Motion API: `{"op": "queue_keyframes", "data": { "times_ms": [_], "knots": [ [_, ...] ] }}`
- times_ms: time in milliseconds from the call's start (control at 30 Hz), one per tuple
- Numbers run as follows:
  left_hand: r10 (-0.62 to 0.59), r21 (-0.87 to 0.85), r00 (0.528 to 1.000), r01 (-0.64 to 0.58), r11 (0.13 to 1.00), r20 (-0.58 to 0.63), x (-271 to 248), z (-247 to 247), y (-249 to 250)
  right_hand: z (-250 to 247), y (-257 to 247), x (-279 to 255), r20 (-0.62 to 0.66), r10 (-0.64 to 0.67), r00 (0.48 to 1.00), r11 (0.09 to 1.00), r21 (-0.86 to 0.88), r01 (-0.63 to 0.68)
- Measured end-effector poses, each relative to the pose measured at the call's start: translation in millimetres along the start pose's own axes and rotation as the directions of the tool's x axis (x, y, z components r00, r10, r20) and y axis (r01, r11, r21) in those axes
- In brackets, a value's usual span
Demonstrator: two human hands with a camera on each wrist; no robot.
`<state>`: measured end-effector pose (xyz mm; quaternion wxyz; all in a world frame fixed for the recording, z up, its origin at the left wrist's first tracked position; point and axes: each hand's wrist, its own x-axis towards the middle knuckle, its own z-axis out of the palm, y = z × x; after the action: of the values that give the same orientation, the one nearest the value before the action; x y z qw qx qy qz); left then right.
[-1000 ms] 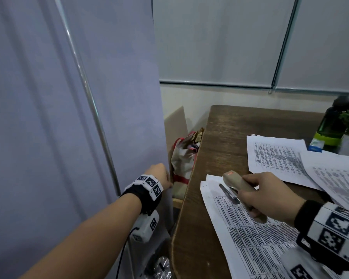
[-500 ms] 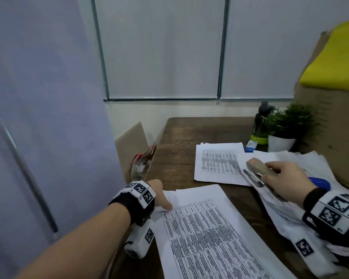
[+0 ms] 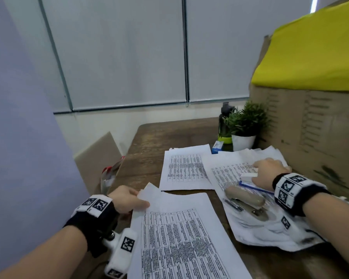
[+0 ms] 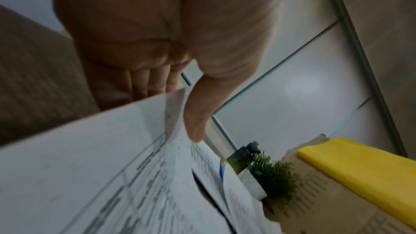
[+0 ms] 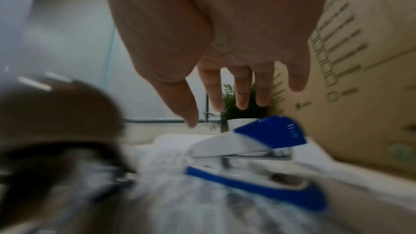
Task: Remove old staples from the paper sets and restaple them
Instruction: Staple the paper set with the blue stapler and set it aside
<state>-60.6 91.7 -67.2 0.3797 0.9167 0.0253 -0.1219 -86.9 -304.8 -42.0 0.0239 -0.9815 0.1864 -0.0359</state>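
The near paper set [image 3: 181,238] lies on the wooden table [image 3: 159,137]. My left hand [image 3: 143,200] pinches its top-left corner and holds it slightly raised. The left wrist view shows the thumb on top of the paper set [image 4: 112,166] and the fingers underneath. A beige stapling tool [image 3: 244,200] lies loose on the crumpled right paper pile [image 3: 260,224]. Just behind it sits a blue-and-white stapler [image 3: 248,180]. My right hand [image 3: 258,170] hovers over it. In the right wrist view the right hand [image 5: 216,115] is spread, its fingers straight above the stapler [image 5: 254,150].
Another paper set [image 3: 185,170] lies mid-table. A potted plant [image 3: 244,125], a dark bottle [image 3: 225,121] and a small blue box [image 3: 217,147] stand behind it. A large cardboard box [image 3: 310,137] with yellow cover [image 3: 310,53] walls the right side. A bag [image 3: 109,176] stands beside the table's left edge.
My right hand has laid the beige tool on the right pile and moved over the blue stapler. My left hand came onto the table and took the near paper's corner.
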Motion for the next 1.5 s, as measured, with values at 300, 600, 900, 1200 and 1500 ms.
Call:
{"op": "queue_keyframes", "data": {
  "times_ms": [300, 600, 900, 1200, 1500],
  "knots": [
    [0.046, -0.087, 0.998, -0.049, 0.995, -0.036, -8, 6, -4, -11, 7, 8, -0.053, -0.055, 0.997, 0.998, 0.034, 0.057],
    [0.135, -0.454, 0.979, -0.191, 0.87, -0.152, -24, -21, 7, -74, -49, -64, -0.053, -0.128, 0.99, -0.075, 0.996, 0.044],
    [0.168, -0.755, 0.962, -0.272, 0.596, -0.214, -58, -50, -1, -30, -91, -131, 0.106, -0.48, 0.871, 0.21, 0.978, -0.003],
    [0.44, -0.171, 0.527, -0.759, 0.628, -0.727, -129, -93, 97, -109, -117, -156, -0.317, -0.291, 0.903, 0.096, 0.929, 0.357],
    [0.417, -0.383, 0.693, -0.693, 0.611, -0.588, -130, -54, 77, -77, -101, -165, -0.227, -0.348, 0.91, 0.207, 0.928, 0.31]
  ]
}}
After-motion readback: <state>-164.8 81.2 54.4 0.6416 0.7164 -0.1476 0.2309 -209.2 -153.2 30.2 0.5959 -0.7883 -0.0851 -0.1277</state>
